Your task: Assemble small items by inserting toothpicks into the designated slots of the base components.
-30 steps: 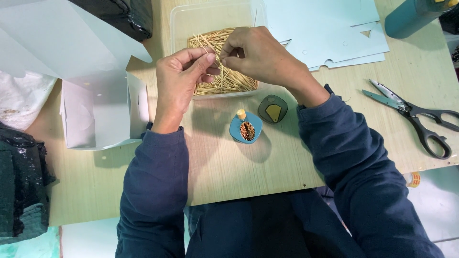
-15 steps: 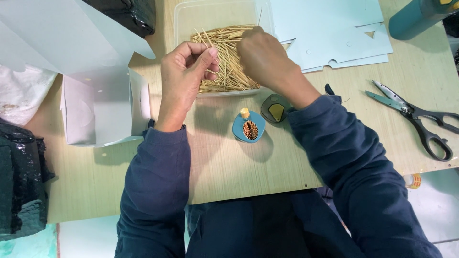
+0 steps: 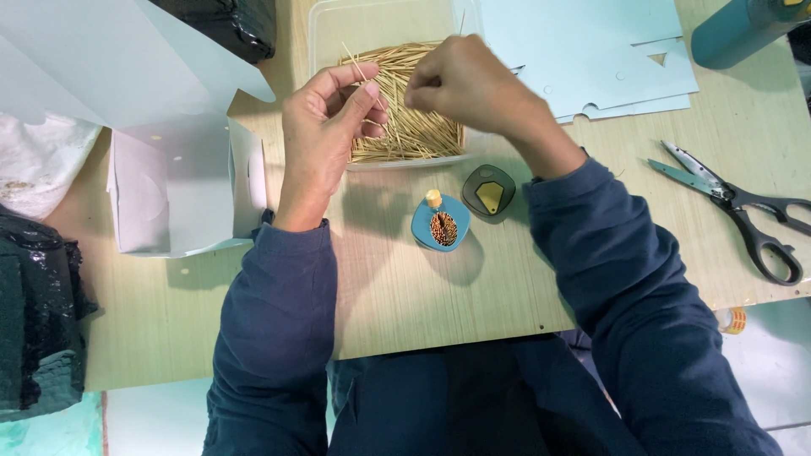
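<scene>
While the dark-blue sleeves fill the near edge of the wooden bench point(image 3: 473, 295), a small blue toothpick holder point(image 3: 440, 222) sits just beyond them beside its dark lid point(image 3: 489, 189). Farther out, the left hand point(image 3: 325, 127) pinches a few toothpicks point(image 3: 361, 72) between thumb and fingers, and the right hand point(image 3: 473, 84) has its fingers pressed together on one, above the clear tub of toothpicks point(image 3: 397, 93). Scissors point(image 3: 735, 207) lie well right.

Toothpicks point(image 3: 414, 127) in tub point(image 3: 338, 34) (behind dispenser point(image 3: 440, 223)), scissors point(image 3: 739, 207) right, box point(image 3: 182, 190) left
</scene>
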